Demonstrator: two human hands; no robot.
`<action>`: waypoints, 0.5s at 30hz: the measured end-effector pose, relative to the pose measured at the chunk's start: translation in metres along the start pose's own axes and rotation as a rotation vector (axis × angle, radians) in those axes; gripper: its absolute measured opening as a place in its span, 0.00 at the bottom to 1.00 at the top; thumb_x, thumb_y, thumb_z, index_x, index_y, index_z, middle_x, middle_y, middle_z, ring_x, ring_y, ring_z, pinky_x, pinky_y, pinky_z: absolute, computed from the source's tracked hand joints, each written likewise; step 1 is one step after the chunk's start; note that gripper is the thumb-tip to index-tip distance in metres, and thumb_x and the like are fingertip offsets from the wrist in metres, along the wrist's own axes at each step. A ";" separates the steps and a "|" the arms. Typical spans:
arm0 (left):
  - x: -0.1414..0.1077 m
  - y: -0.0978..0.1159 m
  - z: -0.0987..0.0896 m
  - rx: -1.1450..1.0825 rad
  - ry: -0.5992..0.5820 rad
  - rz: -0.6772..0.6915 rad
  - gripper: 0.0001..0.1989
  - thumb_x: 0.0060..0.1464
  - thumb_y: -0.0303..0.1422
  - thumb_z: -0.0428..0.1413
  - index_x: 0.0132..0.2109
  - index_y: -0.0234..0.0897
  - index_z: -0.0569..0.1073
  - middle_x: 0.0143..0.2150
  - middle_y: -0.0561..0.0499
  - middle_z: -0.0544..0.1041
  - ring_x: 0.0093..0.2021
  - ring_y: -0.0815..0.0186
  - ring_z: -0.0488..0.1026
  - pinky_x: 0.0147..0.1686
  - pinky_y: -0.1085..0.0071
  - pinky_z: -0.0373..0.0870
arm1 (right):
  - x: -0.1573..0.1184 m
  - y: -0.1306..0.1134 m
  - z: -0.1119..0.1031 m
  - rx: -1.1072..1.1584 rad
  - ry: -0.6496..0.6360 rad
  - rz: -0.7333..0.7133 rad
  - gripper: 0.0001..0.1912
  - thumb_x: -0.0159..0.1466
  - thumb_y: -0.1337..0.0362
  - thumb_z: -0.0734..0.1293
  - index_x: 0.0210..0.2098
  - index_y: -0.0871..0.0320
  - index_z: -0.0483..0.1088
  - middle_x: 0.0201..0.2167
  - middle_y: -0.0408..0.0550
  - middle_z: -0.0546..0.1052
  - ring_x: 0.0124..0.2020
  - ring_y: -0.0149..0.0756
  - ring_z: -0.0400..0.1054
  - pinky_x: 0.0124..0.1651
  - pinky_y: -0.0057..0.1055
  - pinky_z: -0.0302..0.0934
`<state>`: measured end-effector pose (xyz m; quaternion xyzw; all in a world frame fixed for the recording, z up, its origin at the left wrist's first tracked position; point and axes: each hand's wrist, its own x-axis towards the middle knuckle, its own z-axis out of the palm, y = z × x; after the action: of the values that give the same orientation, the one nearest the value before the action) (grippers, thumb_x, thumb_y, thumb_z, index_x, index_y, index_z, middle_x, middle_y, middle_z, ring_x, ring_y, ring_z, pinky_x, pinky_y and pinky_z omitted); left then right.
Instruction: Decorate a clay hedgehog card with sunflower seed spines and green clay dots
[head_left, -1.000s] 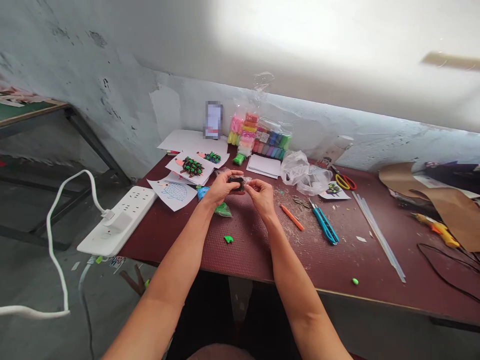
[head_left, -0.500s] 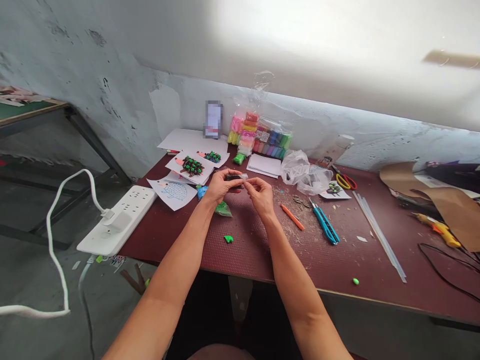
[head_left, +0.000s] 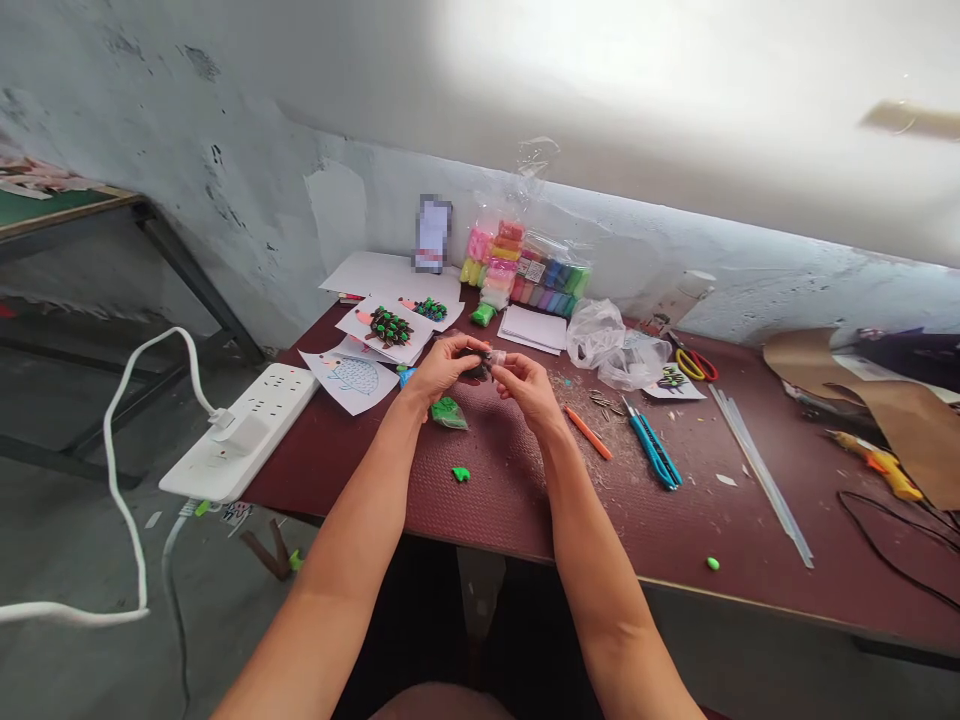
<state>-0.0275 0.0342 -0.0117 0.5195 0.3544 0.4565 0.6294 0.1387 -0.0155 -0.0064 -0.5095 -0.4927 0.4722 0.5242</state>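
Observation:
Above the table, my left hand grips a small plastic packet of black clay between thumb and fingers. The thumb and fingers of my right hand are pinched on the packet's clear plastic end. A bag of green clay lies just below my left hand, and a blue packet is partly hidden behind it. Nearer the front edge is a small green clay lump. Hedgehog pictures on paper lie to the left, some covered with green and dark pieces.
A white power strip juts past the table's left side. Colourful clay packs and plastic bags stand behind. On the right lie an orange pen-like tool, a blue cutter, scissors, clear sticks and a glue gun.
My right hand has drawn slightly rightward and turned, its fingers now more spread at the packet's end. More of the black contents shows between the hands. The view has shifted a little.

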 end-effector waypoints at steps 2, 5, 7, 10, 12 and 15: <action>0.004 0.001 0.000 0.017 0.103 0.076 0.12 0.49 0.24 0.64 0.43 0.33 0.82 0.43 0.46 0.84 0.37 0.67 0.80 0.37 0.73 0.79 | 0.002 0.000 -0.004 -0.025 0.084 -0.018 0.17 0.52 0.52 0.75 0.33 0.56 0.72 0.23 0.38 0.72 0.23 0.30 0.63 0.27 0.28 0.60; 0.010 0.006 -0.008 -0.034 0.477 0.231 0.08 0.53 0.27 0.61 0.41 0.34 0.80 0.41 0.48 0.83 0.35 0.69 0.78 0.33 0.76 0.75 | 0.006 0.001 -0.013 -0.020 0.326 -0.014 0.13 0.52 0.55 0.72 0.32 0.55 0.69 0.22 0.36 0.69 0.22 0.29 0.62 0.25 0.27 0.58; 0.011 0.011 -0.015 -0.036 0.655 0.258 0.06 0.54 0.28 0.59 0.40 0.36 0.78 0.39 0.50 0.81 0.30 0.71 0.76 0.30 0.77 0.72 | 0.007 0.002 -0.016 0.004 0.351 0.026 0.14 0.50 0.56 0.72 0.32 0.55 0.69 0.23 0.36 0.70 0.23 0.29 0.63 0.25 0.27 0.58; 0.007 0.016 -0.015 0.047 0.739 0.282 0.05 0.56 0.27 0.56 0.39 0.37 0.76 0.36 0.52 0.80 0.28 0.72 0.74 0.30 0.77 0.71 | 0.005 0.005 -0.009 0.045 0.205 0.085 0.16 0.48 0.54 0.73 0.32 0.56 0.70 0.25 0.38 0.72 0.23 0.28 0.63 0.25 0.26 0.58; 0.001 0.017 -0.005 0.173 0.661 0.337 0.05 0.57 0.27 0.56 0.37 0.38 0.77 0.34 0.52 0.80 0.30 0.69 0.75 0.32 0.74 0.72 | 0.004 0.008 0.000 0.067 0.130 0.098 0.19 0.47 0.52 0.74 0.32 0.55 0.70 0.25 0.38 0.72 0.23 0.28 0.64 0.25 0.26 0.58; -0.008 0.012 0.017 0.426 0.399 0.420 0.07 0.59 0.27 0.56 0.38 0.38 0.79 0.36 0.49 0.82 0.35 0.63 0.78 0.41 0.69 0.75 | 0.005 0.016 0.012 0.088 0.060 0.138 0.20 0.46 0.51 0.75 0.32 0.55 0.69 0.25 0.39 0.72 0.24 0.28 0.64 0.26 0.26 0.60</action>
<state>-0.0171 0.0218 0.0033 0.6011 0.4429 0.5844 0.3179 0.1269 -0.0095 -0.0223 -0.5326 -0.4193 0.5129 0.5268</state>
